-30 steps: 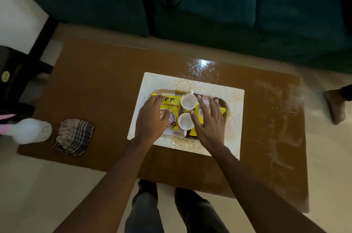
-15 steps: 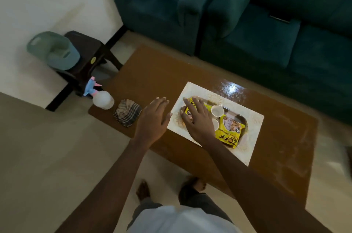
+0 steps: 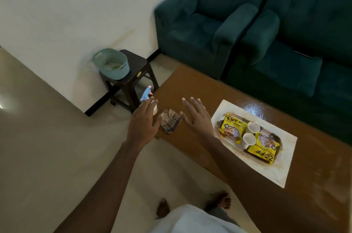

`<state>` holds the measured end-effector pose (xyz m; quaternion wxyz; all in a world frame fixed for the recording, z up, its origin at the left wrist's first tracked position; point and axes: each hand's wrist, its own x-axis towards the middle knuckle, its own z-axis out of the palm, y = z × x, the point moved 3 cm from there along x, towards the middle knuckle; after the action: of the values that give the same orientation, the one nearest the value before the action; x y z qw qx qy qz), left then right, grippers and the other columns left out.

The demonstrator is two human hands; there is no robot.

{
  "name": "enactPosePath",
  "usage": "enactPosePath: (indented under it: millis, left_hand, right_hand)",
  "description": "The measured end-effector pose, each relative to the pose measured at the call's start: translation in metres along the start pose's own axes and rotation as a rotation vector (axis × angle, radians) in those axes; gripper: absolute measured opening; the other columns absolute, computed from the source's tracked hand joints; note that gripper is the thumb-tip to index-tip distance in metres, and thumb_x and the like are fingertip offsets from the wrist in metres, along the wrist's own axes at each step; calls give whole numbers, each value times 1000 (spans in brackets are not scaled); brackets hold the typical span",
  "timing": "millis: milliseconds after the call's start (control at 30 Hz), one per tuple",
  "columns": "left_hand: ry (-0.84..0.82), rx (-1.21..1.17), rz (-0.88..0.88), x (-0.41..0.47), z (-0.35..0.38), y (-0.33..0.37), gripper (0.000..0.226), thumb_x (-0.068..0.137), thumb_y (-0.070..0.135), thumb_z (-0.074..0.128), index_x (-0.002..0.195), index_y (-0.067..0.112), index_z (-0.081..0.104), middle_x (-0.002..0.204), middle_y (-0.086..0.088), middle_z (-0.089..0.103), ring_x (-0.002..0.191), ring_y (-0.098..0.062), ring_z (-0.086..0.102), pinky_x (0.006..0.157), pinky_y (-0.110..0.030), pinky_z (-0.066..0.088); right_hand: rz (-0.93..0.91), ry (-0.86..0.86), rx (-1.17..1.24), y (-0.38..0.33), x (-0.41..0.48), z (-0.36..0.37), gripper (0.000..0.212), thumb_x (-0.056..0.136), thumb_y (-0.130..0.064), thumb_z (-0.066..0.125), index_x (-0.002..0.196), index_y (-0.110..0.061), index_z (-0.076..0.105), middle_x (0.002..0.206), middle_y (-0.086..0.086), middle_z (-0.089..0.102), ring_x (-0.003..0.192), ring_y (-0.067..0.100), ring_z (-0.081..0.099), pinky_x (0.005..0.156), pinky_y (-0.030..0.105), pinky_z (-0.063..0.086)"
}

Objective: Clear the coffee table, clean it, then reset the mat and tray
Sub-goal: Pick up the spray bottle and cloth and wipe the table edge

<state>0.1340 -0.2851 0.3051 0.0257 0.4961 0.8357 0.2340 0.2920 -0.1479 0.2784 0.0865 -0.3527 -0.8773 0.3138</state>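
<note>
Fingers spread and holding nothing, the left hand [image 3: 143,124] reaches out with the spray bottle [image 3: 147,95] at its 12 o'clock, while the right hand [image 3: 196,116] hovers beside the checked cloth [image 3: 170,121] on the coffee table [image 3: 190,84]. At 3 o'clock, the tray [image 3: 275,136] sits on the mat [image 3: 282,168], carrying snack packets [image 3: 231,128] and paper cups [image 3: 253,127]. It is best lifted level, with both hands, before any spraying.

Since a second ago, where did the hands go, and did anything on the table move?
Both hands lifted off the yellow snack packets on the tray and swung to the coffee table's left end. The left hand now reaches open at the spray bottle; the right hand is spread open beside the checked cloth. Neither holds anything. Packets, paper cups, tray, mat, cloth and bottle stayed put.
</note>
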Motion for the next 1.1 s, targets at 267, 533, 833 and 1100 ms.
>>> enactPosePath:
  millis: [267,533,833,1100]
  left_hand:
    - [25,18,-39,-2,-46,-60,61,93,39,60,144,11,42,150,-7,41,141,-25,34,109,-40,33]
    - [24,-3,-85,34,-49,-91,62,95,42,55,146,12,39,152,-6,38,143,-22,30,111,-37,30]
    - [-17,-59,-153,82,-38,-124,61,94,44,54,145,14,40,152,-6,39,142,-22,33,111,-37,31]
    - [-56,-48,33,127,-33,-151,55,95,35,57,143,12,43,149,-9,43,141,-24,36,110,-37,33]
  right_hand:
    - [1,16,-49,-73,19,34,60,98,-61,31,154,-42,19,166,-6,8,153,17,-4,121,44,2]
    - [26,8,-86,-80,68,55,59,100,-60,31,154,-42,19,166,-7,8,153,16,-3,119,40,-2]
    - [1,-35,-115,-78,127,60,55,103,-54,27,155,-41,19,166,-7,7,153,15,-6,120,41,0]
    - [55,14,-111,-85,165,61,52,106,-28,36,154,-40,21,166,-3,10,153,19,-3,122,46,6]
